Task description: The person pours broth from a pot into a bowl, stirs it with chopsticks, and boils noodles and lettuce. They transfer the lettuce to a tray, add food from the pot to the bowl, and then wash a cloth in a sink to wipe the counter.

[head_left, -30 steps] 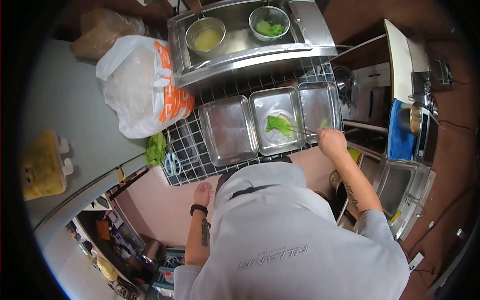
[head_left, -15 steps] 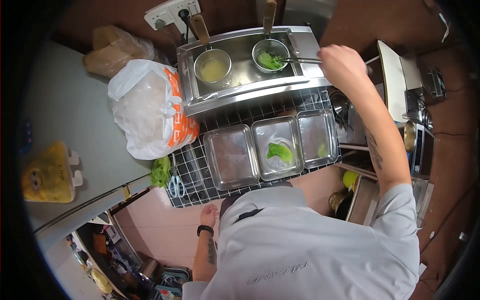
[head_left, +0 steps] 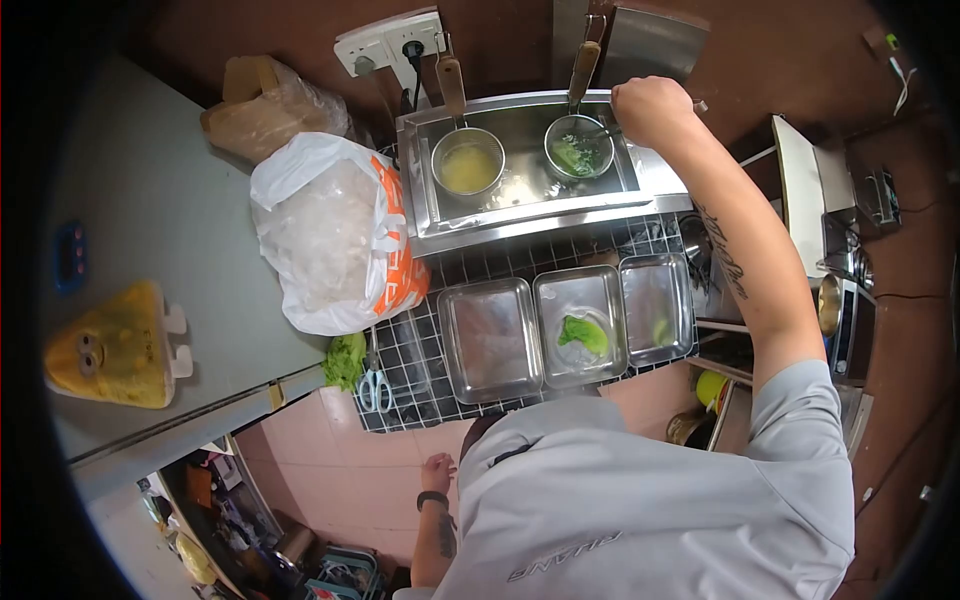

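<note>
My right hand (head_left: pixel 650 108) reaches over the steel cooking vat (head_left: pixel 520 215) and grips thin metal chopsticks (head_left: pixel 598 134) whose tips dip into the right strainer basket (head_left: pixel 578 148), which holds green leaves. The left strainer basket (head_left: pixel 468 162) holds yellowish liquid. My left hand (head_left: pixel 437 470) hangs by my side below the counter edge, holding nothing. A green leaf (head_left: pixel 584 333) lies in the middle steel tray (head_left: pixel 580 285).
Three steel trays sit in a row on the tiled counter (head_left: pixel 410 350): left tray (head_left: pixel 490 340), middle, right tray (head_left: pixel 655 305). A white and orange plastic bag (head_left: pixel 335 235), lettuce (head_left: pixel 345 360), scissors (head_left: pixel 375 385), a wall socket (head_left: pixel 390 42) and a yellow toy (head_left: pixel 110 350) lie to the left.
My right hand went from the right tray up to the vat and now pokes the chopsticks into the right strainer. The view shifted; my left hand stayed at my side.
</note>
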Demonstrator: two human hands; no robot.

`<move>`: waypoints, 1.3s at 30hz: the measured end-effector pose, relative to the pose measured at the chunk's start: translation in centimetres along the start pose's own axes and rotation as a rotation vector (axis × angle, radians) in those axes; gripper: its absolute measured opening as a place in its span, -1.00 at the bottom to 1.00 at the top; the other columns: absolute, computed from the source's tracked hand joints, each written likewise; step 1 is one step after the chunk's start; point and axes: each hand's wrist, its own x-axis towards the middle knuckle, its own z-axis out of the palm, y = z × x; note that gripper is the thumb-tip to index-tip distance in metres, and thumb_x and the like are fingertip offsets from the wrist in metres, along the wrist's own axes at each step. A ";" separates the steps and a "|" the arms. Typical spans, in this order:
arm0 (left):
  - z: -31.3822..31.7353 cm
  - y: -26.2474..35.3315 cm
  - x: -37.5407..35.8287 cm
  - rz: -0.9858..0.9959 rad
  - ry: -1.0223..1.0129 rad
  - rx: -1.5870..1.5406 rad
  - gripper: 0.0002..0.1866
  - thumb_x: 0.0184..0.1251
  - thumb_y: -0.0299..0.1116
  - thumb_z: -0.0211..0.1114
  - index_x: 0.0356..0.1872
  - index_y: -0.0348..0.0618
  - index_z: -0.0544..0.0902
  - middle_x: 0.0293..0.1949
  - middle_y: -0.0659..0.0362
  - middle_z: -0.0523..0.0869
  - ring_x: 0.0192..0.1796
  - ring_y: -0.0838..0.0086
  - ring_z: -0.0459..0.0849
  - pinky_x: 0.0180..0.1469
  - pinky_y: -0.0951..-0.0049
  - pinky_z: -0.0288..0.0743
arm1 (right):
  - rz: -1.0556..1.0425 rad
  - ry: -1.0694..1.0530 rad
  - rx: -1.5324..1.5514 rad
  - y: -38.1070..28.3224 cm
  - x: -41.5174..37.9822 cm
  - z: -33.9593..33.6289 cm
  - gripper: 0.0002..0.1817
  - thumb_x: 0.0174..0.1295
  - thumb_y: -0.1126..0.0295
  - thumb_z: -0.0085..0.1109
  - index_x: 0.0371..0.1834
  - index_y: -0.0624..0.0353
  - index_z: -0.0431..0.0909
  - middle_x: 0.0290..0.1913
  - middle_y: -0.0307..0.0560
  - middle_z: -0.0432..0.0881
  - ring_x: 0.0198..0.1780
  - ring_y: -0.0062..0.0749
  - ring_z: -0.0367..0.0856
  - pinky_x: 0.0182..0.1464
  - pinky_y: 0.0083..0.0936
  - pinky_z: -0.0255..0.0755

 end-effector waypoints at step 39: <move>1.6 1.6 1.6 0.117 -0.046 -0.002 -0.75 0.34 -0.27 0.31 -0.06 -0.17 0.62 -0.28 0.13 0.73 -0.35 0.44 0.72 -0.43 0.48 0.51 | 0.035 0.228 0.182 0.7 -3.3 7.4 -0.79 0.18 0.41 0.03 -0.35 0.10 0.72 -0.29 0.01 0.75 -0.17 -0.07 0.74 -0.13 -0.21 0.60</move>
